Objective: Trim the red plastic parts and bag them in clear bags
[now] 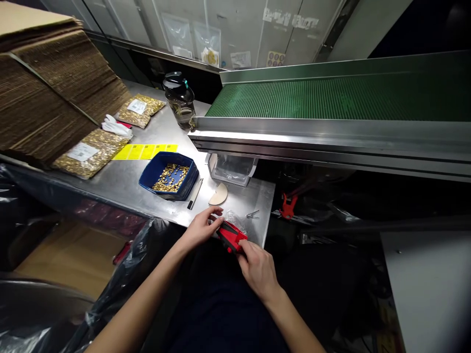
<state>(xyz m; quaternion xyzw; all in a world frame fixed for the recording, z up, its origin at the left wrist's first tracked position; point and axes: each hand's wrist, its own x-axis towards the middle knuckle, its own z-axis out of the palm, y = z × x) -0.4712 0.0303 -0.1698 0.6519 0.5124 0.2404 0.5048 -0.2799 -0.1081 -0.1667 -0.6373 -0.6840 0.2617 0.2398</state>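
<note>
In front of my body, at the metal table's front edge, I hold a red and black plastic piece (232, 236); its exact kind is unclear. My right hand (258, 267) is closed on its near right end. At its upper left end, the thumb and fingers of my left hand (202, 226) pinch it. Just beyond it lie crumpled clear plastic (235, 219) and a small metal clip-like tool (252, 214). A pale round disc with a notch (218, 194) rests farther up. Left of that are a marker pen (195, 194) and a blue bin (192, 182) holding many small gold-coloured parts.
A green ribbed conveyor (294, 98) with a metal side rail runs off right. A clear tray (232, 169) sits under its end. Behind the bin are a dark bottle (180, 100), bags of gold parts (142, 110), yellow labels (145, 152) and stacked cardboard (55, 83).
</note>
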